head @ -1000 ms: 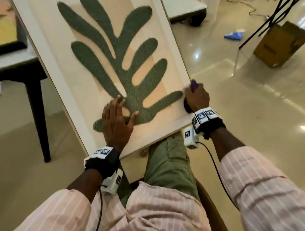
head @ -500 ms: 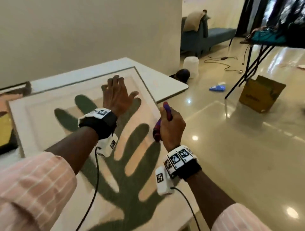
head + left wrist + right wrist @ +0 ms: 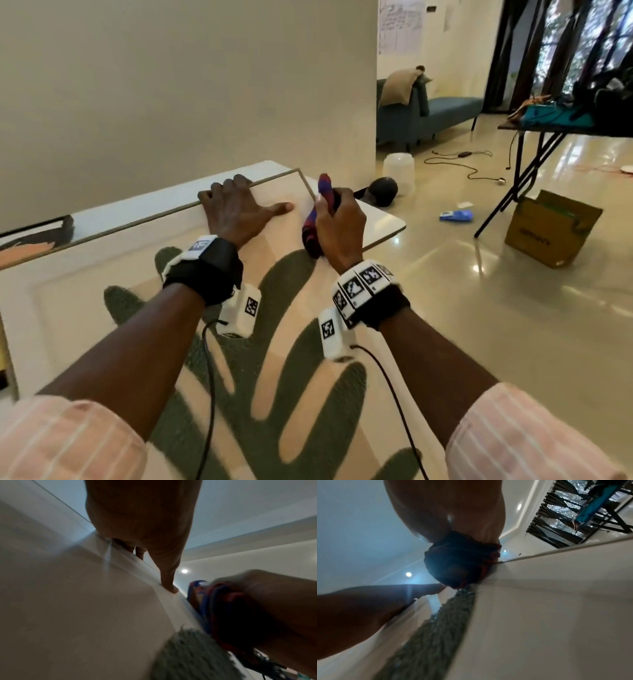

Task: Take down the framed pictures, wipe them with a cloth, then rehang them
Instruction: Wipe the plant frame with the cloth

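Observation:
A large white framed picture with a green fuzzy leaf shape lies tilted in front of me, its far edge near the wall. My left hand grips that far edge: fingers curl over it and the thumb presses on the front. Just to its right, my right hand grips a bunched blue and red cloth against the picture, close to its far right corner. In the right wrist view the cloth touches the picture's surface beside the green shape.
A white table stands behind the picture, with another picture at its left. On the shiny floor to the right are a dark round object, a white jar, a blue item, a cardboard box and a folding table.
My view rose from looking down at the picture. The left hand slid from the leaf's base up to the far edge. The right hand carried the cloth up the right side.

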